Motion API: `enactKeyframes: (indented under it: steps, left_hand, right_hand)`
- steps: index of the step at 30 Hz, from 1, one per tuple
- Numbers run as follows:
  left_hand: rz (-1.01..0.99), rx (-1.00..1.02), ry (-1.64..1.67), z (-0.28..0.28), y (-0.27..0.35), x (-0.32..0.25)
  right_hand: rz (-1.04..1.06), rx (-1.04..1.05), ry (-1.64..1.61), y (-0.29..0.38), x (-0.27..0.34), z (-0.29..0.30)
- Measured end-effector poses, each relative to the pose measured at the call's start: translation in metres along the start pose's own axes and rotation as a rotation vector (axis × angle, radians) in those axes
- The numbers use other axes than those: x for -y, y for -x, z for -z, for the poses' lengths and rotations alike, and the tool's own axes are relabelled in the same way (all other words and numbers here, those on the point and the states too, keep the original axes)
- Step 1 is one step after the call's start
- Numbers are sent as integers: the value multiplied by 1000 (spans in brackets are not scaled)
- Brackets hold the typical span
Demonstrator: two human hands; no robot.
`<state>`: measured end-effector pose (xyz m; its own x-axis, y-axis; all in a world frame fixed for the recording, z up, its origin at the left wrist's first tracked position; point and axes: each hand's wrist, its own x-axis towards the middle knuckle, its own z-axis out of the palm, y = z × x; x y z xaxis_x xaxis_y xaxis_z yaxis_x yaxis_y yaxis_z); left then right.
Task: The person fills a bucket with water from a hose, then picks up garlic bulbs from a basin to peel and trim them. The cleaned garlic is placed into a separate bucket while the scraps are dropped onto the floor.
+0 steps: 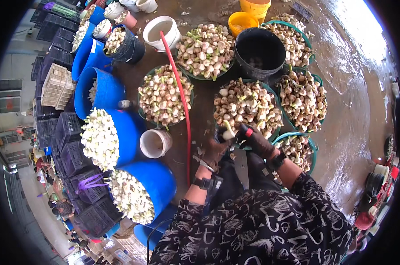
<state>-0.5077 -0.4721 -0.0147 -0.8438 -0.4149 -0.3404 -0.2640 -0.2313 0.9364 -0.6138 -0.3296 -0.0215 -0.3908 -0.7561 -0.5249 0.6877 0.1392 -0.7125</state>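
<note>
My left hand point(216, 149), in a dark glove, holds a pale garlic bulb point(228, 134) whose short green stem points up. Close on its right is my right hand point(255, 140), gloved too, with a red band on a finger; its fingers are curled near the bulb, and whether they grip anything is hidden. Both hands are over the near edge of a green basket heaped with untrimmed garlic bulbs point(248, 106). Another green basket of garlic point(165, 96) lies to the left, and a smaller one point(294, 149) is beside my right forearm.
A red hose point(183, 96) runs from a white bucket point(161, 33) along the wet floor. An empty black tub point(260, 53) stands beyond the baskets. Blue barrels point(150, 182) with peeled-looking white garlic line the left, beside black crates point(97, 215). People are far off at the left.
</note>
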Motion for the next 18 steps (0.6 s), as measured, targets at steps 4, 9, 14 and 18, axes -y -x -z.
enactKeyframes:
  steps: [4,9,14,18]
  left_hand:
    - [-117,0,-28,-7,3,-4]
    - [-609,-207,-774,-7,7,-38]
    - [-314,36,-683,7,16,-36]
    - [160,-33,-112,3,14,-21]
  right_hand:
    - [-163,150,-95,8,7,-11]
    - [-51,52,162,2,18,-9]
    - [-184,134,496,2,42,-5]
    - [301,269,666,-9,32,-2]
